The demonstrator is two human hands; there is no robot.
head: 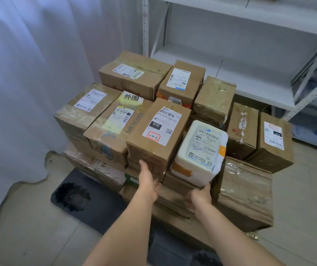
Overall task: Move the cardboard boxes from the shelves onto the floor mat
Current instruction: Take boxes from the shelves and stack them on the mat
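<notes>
Head view: my left hand [150,181] lies flat, fingers straight, against the front of the cardboard box [157,135] atop the stack on the floor mat [88,204]; my right hand [200,196] cups the white parcel [200,150] from below.

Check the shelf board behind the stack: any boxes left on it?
No, the white shelf behind the cardboard boxes is bare where it shows; the boxes sit stacked on the floor.

- We see brown cardboard boxes [154,143] with white labels.
- One white parcel [201,150] carries orange tape.
- The floor mat [88,204] looks dark grey, with a blackish blotch, perhaps a pattern.
- Shelves [249,54] are white.
</notes>
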